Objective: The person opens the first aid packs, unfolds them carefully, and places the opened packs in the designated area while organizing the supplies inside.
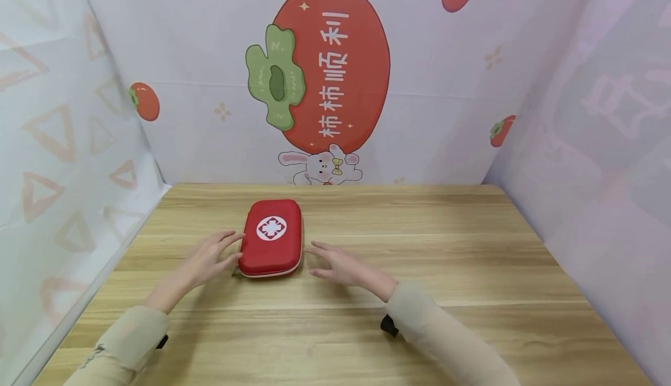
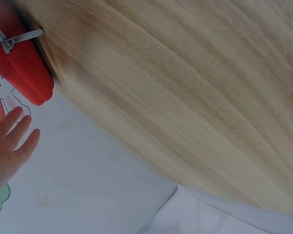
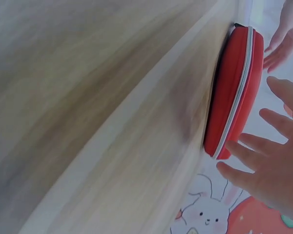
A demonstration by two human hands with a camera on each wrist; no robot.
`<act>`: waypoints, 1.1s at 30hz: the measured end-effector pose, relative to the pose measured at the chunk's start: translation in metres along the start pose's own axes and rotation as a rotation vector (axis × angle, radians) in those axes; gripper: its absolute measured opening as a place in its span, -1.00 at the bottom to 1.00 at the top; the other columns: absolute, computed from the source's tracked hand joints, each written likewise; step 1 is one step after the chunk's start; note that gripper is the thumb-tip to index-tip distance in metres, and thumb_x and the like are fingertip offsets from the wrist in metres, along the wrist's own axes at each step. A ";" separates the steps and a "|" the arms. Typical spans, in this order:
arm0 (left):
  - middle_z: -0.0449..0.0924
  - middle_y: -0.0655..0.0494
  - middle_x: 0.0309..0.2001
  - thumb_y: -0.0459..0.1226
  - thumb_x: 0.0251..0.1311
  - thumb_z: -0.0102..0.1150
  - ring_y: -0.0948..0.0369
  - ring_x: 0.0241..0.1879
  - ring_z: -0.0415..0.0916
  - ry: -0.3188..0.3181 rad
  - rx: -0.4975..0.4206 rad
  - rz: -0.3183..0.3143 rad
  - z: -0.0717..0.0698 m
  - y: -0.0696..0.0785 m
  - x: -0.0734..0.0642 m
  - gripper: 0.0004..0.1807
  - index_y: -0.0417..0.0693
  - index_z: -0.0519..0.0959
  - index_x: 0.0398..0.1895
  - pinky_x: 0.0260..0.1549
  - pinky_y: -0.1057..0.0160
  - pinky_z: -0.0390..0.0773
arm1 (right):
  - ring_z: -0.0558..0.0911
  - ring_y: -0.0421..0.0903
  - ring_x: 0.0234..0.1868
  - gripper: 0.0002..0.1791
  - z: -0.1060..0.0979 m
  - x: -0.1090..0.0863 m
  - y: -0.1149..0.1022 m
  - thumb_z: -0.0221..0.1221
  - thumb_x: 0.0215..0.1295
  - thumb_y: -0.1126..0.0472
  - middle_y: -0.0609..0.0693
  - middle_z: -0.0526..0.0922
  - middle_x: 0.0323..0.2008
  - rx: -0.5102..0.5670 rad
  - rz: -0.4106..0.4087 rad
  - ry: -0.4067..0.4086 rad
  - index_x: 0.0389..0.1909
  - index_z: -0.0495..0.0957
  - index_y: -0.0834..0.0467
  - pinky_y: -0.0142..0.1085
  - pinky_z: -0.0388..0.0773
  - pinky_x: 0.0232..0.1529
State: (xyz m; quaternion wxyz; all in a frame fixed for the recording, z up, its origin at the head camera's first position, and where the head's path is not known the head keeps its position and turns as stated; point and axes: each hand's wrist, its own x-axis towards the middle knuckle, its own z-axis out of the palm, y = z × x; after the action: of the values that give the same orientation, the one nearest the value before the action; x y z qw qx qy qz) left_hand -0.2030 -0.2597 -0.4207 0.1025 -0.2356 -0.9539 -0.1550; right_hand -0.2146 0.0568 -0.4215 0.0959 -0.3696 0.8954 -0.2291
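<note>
A red zippered first-aid case (image 1: pixel 271 251) with a white cross emblem lies flat on the wooden table. My left hand (image 1: pixel 212 258) is at its left side, fingers spread and fingertips right at the edge. On the other side, my right hand (image 1: pixel 338 264) reaches toward the case with straight fingers, a small gap showing between. In the left wrist view, a metal zipper pull (image 2: pixel 25 37) sticks out from the case near a corner. The right wrist view shows the pale zipper (image 3: pixel 239 92) running closed along the case's side, with the spread right hand (image 3: pixel 268 146) beside it.
The wood-grain table (image 1: pixel 419 246) extends well to the right of the case. Behind it hangs a white backdrop (image 1: pixel 430 124) printed with persimmons and a rabbit. Printed white sheets (image 1: pixel 68 141) also flank the table at both sides.
</note>
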 end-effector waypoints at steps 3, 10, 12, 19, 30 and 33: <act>0.39 -0.26 0.02 -0.20 0.03 0.19 -0.16 0.03 0.31 0.007 -0.039 -0.006 0.003 0.000 0.002 -0.52 -0.19 0.44 0.05 -0.02 -0.18 0.34 | 0.22 0.02 0.24 -0.46 0.003 0.008 -0.005 0.06 0.22 0.08 0.14 0.19 0.25 0.052 -0.001 0.002 0.24 0.24 0.04 -0.12 0.22 0.23; 0.38 -0.24 0.02 -0.27 0.03 0.19 -0.14 0.04 0.30 -0.039 -0.187 -0.070 0.010 -0.001 0.005 -0.59 -0.21 0.48 -0.01 -0.03 -0.15 0.37 | 0.18 -0.02 0.27 -0.49 0.010 0.022 -0.012 0.08 0.21 0.13 0.07 0.16 0.27 0.178 0.026 0.016 0.21 0.28 0.02 -0.15 0.24 0.23; 0.40 -0.24 0.00 -0.28 0.04 0.18 -0.14 0.03 0.31 -0.047 -0.232 -0.081 0.012 -0.003 0.006 -0.60 -0.22 0.48 -0.02 -0.01 -0.15 0.36 | 0.18 -0.02 0.26 -0.51 0.010 0.025 -0.014 0.08 0.21 0.15 0.08 0.18 0.26 0.192 0.032 0.016 0.19 0.31 0.05 -0.15 0.24 0.23; 0.40 -0.20 -0.07 -0.30 0.05 0.17 -0.16 -0.05 0.36 -0.059 -0.350 -0.130 0.016 0.003 0.010 -0.63 -0.28 0.47 -0.05 -0.07 -0.11 0.43 | 0.26 0.01 0.20 -0.58 0.010 0.028 -0.015 0.12 0.17 0.22 0.12 0.24 0.20 0.183 0.037 0.039 0.09 0.41 0.13 -0.19 0.30 0.19; 0.37 -0.09 -0.15 -0.28 0.03 0.19 -0.10 -0.14 0.44 -0.098 -0.451 -0.147 0.026 0.021 0.012 -0.62 -0.26 0.46 -0.07 -0.12 0.01 0.52 | 0.39 -0.05 0.00 -0.65 0.008 0.015 -0.004 0.20 0.08 0.28 0.05 0.35 -0.03 0.154 0.029 0.114 -0.05 0.51 0.15 -0.27 0.44 0.03; 0.37 -0.07 -0.16 -0.28 0.02 0.20 -0.08 -0.16 0.45 -0.107 -0.445 -0.137 0.027 0.028 0.014 -0.63 -0.24 0.47 -0.08 -0.14 0.03 0.53 | 0.39 -0.08 -0.06 -0.67 0.005 0.010 -0.002 0.21 0.06 0.28 0.02 0.35 -0.10 0.156 0.026 0.121 -0.08 0.52 0.17 -0.31 0.46 -0.02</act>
State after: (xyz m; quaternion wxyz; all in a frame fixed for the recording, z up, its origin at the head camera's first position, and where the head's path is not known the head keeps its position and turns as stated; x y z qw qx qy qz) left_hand -0.2048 -0.2211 -0.4351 -0.0133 -0.1949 -0.9141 -0.3554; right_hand -0.2190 0.0473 -0.4248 0.0732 -0.3347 0.8837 -0.3190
